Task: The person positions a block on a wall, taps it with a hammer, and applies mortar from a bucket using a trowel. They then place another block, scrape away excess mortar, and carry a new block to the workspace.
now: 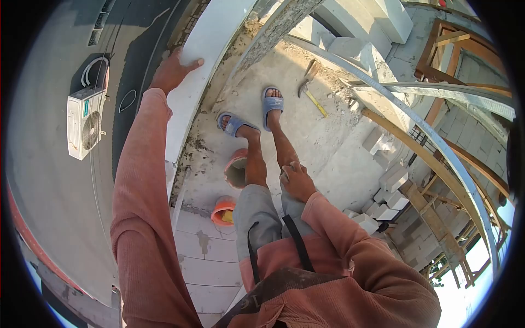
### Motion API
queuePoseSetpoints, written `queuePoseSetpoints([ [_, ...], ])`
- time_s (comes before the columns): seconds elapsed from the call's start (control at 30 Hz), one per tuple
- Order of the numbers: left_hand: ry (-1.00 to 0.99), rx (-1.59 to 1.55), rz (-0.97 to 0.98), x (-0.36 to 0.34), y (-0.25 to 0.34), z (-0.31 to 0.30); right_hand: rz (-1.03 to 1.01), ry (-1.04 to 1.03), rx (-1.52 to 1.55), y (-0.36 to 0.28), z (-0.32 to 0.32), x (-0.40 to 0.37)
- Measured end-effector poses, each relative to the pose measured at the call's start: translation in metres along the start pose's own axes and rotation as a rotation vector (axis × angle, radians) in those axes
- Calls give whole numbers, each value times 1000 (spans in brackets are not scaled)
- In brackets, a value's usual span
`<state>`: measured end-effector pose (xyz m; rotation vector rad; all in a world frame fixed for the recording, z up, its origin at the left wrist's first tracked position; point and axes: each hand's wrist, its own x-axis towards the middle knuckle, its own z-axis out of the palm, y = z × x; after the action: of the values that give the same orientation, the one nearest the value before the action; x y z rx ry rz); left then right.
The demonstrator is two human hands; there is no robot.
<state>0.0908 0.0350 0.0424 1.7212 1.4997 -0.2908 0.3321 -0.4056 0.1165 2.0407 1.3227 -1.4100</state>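
My left hand (174,70) lies on top of a white wall ledge (192,74), thumb spread to the right and the other fingers partly hidden at the far edge. My right hand (298,180) rests on my bare knee, fingers bent over it and somewhat apart, with no tool showing in it. Blue slide sandals (272,103) are on my feet, which stand on the rough concrete floor (322,147). Beyond my feet lies a hammer (316,105) with a yellow handle. Close to its head is a tool with a wooden handle (313,69).
Beside my legs stand an orange bucket (221,212) and a larger reddish bucket (237,168). An air-conditioner unit (86,123) is beyond the ledge, on the left. Light blocks (385,202) and curved metal strips (415,117) are on the right.
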Motion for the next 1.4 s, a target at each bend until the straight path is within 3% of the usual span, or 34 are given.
queuePoseSetpoints([
  [0.3, 14, 18, 30, -1, -2, 2, 8, -10, 55, 36, 43, 0],
  [1.13, 0, -117, 11, 1, -10, 8, 51, 48, 135, 36, 33, 2],
  [1.4, 63, -174, 32, 0, -14, 15, 114, 13, 344, 42, 15, 17],
])
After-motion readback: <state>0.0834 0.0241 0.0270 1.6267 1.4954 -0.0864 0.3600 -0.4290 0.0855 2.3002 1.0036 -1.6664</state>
